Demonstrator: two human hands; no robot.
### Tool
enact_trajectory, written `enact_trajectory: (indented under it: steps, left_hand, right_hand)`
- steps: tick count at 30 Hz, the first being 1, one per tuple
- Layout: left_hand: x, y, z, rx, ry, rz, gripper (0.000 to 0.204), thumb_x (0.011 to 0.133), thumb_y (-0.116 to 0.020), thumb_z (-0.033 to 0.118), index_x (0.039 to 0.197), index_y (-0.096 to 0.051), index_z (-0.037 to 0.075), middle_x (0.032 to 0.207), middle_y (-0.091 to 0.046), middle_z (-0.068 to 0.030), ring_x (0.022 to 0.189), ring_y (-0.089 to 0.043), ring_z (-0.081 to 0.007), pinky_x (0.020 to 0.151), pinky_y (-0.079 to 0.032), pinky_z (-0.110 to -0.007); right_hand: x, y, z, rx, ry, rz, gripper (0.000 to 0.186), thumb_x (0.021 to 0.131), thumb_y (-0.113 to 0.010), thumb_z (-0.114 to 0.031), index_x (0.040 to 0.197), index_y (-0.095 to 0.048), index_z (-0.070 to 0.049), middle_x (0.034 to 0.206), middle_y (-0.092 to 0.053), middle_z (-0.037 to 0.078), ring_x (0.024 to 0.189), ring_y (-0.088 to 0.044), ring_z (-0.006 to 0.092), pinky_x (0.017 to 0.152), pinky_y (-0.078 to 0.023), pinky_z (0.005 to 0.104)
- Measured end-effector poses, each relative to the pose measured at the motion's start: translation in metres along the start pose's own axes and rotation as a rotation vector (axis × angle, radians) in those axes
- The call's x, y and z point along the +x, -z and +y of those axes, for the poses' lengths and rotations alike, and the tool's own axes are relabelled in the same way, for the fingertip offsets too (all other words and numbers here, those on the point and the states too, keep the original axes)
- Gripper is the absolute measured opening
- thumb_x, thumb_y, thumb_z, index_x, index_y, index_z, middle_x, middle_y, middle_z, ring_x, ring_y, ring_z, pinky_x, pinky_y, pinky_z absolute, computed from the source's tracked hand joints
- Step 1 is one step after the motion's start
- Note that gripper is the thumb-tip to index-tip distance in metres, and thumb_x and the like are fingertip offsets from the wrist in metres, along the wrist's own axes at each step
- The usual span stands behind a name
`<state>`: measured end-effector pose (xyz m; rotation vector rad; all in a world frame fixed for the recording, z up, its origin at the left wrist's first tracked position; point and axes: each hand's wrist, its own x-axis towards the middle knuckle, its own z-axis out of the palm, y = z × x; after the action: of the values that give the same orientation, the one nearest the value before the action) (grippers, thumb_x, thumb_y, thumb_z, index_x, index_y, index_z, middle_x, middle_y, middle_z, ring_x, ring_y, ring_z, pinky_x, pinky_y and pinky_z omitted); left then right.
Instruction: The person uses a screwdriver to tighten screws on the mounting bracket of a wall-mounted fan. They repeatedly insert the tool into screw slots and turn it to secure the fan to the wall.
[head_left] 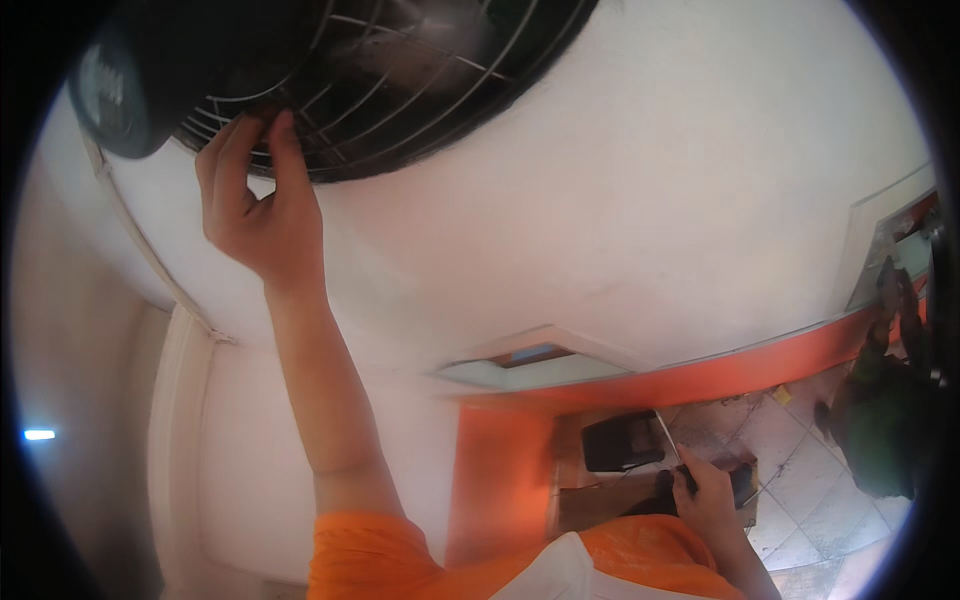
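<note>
Overhead at the upper left is a wall fan with a black motor housing [200,45] and a round wire guard [400,100]. My left hand [262,205] is raised to the guard's lower edge, its thumb and fingers curled in a pinch at the wires. Part of the fingertips' contact is hidden in shadow. Low down, close to my orange shirt, my right hand [708,495] is closed around the dark handle of a screwdriver [663,432], whose thin pale shaft points up and away from the fan's wires.
A white wall [640,200] with an orange lower band [500,480] stands before me. On the tiled floor [800,480] are a black bin-like object [620,441] and a brown cardboard piece [600,505]. A person in dark green [880,430] is at the right.
</note>
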<state>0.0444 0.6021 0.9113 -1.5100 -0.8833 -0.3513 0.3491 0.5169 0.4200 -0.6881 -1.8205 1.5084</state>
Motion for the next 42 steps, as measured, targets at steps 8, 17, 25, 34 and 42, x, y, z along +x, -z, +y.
enact_trajectory:
  steps: [8, 17, 25, 34, 42]
  left_hand:
    - [-0.001, -0.019, -0.021, -0.122, 0.042, 0.177, 0.019, 0.078, -0.091, 0.007, 0.094, -0.081, 0.009, 0.101, -0.078, -0.0009, 0.096, -0.067, -0.0242, 0.084, -0.052, -0.035]
    - [-0.01, -0.052, -0.009, -0.309, 0.331, 0.3, 0.015, 0.075, -0.086, 0.007, 0.088, -0.078, 0.01, 0.103, -0.075, -0.005, 0.106, -0.061, -0.0301, 0.096, -0.04, -0.047]
    - [-0.01, -0.049, -0.015, -0.211, 0.304, 0.306, 0.013, 0.087, -0.086, 0.027, 0.098, -0.083, 0.021, 0.115, -0.077, 0.0086, 0.122, -0.059, -0.02, 0.108, -0.031, -0.047]
    - [-0.006, -0.043, -0.01, -0.295, 0.283, 0.426, 0.017, 0.074, -0.086, 0.008, 0.09, -0.079, 0.01, 0.104, -0.074, -0.0008, 0.107, -0.06, -0.0277, 0.097, -0.038, -0.046]
    - [-0.007, -0.047, -0.011, -0.284, 0.282, 0.431, 0.017, 0.075, -0.086, 0.009, 0.091, -0.08, 0.01, 0.106, -0.074, -0.0009, 0.107, -0.06, -0.0272, 0.097, -0.038, -0.046]
  right_hand:
    - [0.04, 0.027, -0.088, -0.257, 0.221, 0.148, 0.05, 0.09, -0.068, 0.001, 0.14, -0.065, -0.002, 0.098, -0.076, 0.02, 0.085, -0.076, 0.0378, 0.077, -0.059, 0.0419]
    - [0.135, 0.038, -0.282, -0.383, 0.394, 0.601, 0.033, 0.098, -0.066, -0.004, 0.131, -0.068, -0.005, 0.093, -0.075, 0.017, 0.079, -0.074, 0.0349, 0.072, -0.057, 0.0377]
    - [0.201, 0.025, -0.401, -0.838, 0.64, 0.739, 0.026, 0.097, -0.064, -0.023, 0.109, -0.076, -0.002, 0.089, -0.074, 0.024, 0.085, -0.072, 0.0434, 0.078, -0.057, 0.0511]
    - [0.205, 0.021, -0.431, -0.932, 0.624, 0.679, 0.025, 0.091, -0.064, -0.016, 0.102, -0.076, 0.003, 0.085, -0.073, 0.027, 0.081, -0.071, 0.0457, 0.08, -0.059, 0.0483]
    - [0.2, 0.023, -0.45, -0.891, 0.575, 0.565, 0.021, 0.088, -0.062, -0.011, 0.087, -0.075, 0.004, 0.082, -0.07, 0.029, 0.083, -0.071, 0.0479, 0.081, -0.058, 0.0519]
